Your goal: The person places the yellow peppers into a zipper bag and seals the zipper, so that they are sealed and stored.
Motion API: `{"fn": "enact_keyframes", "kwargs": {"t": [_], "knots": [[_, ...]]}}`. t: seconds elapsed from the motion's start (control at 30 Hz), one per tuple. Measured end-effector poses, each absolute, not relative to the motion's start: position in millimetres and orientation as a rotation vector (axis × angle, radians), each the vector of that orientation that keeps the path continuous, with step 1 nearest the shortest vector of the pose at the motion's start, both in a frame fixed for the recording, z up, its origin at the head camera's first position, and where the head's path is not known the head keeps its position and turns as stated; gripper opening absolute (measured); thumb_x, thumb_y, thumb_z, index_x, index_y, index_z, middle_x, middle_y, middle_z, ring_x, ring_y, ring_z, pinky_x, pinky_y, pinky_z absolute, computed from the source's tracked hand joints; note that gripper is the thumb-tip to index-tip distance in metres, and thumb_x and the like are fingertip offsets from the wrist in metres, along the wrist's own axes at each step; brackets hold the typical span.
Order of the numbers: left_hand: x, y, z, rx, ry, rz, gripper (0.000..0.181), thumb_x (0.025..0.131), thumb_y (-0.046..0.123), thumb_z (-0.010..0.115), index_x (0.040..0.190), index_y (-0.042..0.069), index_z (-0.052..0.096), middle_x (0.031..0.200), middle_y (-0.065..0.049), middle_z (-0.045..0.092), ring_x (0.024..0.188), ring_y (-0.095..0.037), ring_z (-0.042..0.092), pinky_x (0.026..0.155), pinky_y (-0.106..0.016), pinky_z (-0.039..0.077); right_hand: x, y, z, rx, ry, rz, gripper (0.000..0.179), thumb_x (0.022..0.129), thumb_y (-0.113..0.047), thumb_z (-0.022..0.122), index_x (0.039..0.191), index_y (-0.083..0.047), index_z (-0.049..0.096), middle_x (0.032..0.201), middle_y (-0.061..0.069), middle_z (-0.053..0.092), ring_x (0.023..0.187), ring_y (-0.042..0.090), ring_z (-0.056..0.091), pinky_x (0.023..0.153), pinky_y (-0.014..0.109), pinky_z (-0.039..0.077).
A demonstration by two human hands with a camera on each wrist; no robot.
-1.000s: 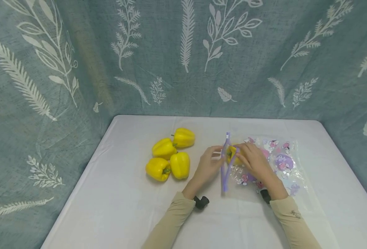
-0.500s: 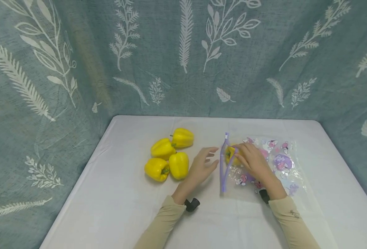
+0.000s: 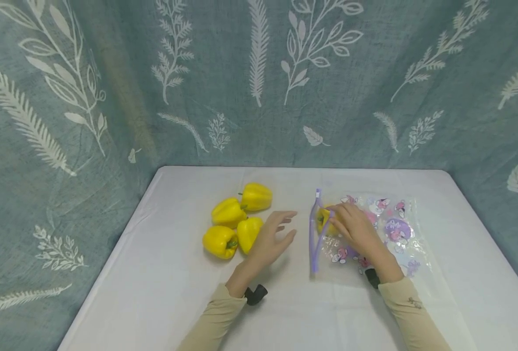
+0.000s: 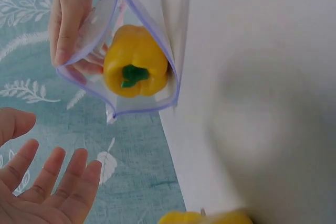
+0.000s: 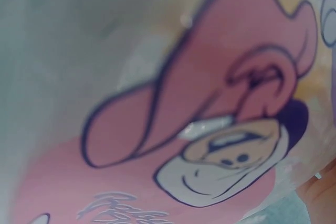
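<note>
A clear zip bag [image 3: 398, 229] with cartoon prints and a purple zip edge lies on the right side of the table, its mouth spread apart toward the left. Inside, just behind the mouth, sits a yellow bell pepper [image 4: 135, 59], green stem facing out. My right hand [image 3: 356, 229] pinches the upper zip edge, thumb outside the bag in the left wrist view. My left hand [image 3: 268, 241] hovers apart from the bag with fingers spread and holds nothing. It partly covers one of several yellow bell peppers [image 3: 227, 213] grouped to its left.
A white cloth covers the table [image 3: 153, 292]. A teal curtain [image 3: 224, 73] with white leaf prints hangs behind it and at both sides. Black wrist cameras [image 3: 256, 295] sit on both wrists. Printed plastic [image 5: 220, 93] fills most of the right wrist view.
My left hand has moved left, away from the bag mouth, toward the grouped peppers. My right hand keeps its pinch on the zip edge, and the bag with its pepper stays in place.
</note>
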State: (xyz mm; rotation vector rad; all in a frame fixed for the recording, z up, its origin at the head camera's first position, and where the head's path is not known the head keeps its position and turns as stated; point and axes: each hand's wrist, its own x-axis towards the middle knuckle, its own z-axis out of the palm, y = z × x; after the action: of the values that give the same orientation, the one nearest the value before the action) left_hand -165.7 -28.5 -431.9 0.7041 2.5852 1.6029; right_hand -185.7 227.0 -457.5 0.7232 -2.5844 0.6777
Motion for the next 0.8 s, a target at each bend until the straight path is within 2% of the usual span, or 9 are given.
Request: {"fn": "enact_keyframes", "kwargs": {"t": [0.3,0.57,0.8], "knots": [[-160.3,-51.5,-434.2,0.785,2.718,1.563,0.038,0.090,0.011,0.059,0.127,0.012,0.051,0.126,-0.003,0.053,0.114,-0.019,0.052,0.095,-0.032,0.048,-186.4,227.4,-458.9,0.734,-2.566,0.665,0.028,0.094,-0.023,0.053,0.116,-0.007,0.057,0.108,0.009,0.060,0.101,0.026,0.055,0.089,0.042,0.046],[-156.1,-69.5,-429.3,0.724,2.783,1.570,0.039,0.088,0.009,0.062,0.126,0.010,0.053,0.123,-0.007,0.054,0.111,-0.022,0.054,0.095,-0.036,0.048,-187.6,228.2,-460.2,0.741,-2.555,0.660,0.027,0.094,-0.023,0.053,0.115,-0.007,0.057,0.109,0.008,0.061,0.101,0.026,0.055,0.089,0.043,0.045],[-152.7,-86.4,-427.8,0.685,2.806,1.605,0.039,0.087,0.007,0.062,0.125,0.010,0.053,0.121,-0.005,0.055,0.113,-0.019,0.052,0.097,-0.037,0.047,-187.3,227.3,-460.2,0.747,-2.552,0.661,0.027,0.093,-0.022,0.054,0.116,-0.007,0.057,0.109,0.009,0.060,0.102,0.026,0.055,0.090,0.043,0.045]]}}
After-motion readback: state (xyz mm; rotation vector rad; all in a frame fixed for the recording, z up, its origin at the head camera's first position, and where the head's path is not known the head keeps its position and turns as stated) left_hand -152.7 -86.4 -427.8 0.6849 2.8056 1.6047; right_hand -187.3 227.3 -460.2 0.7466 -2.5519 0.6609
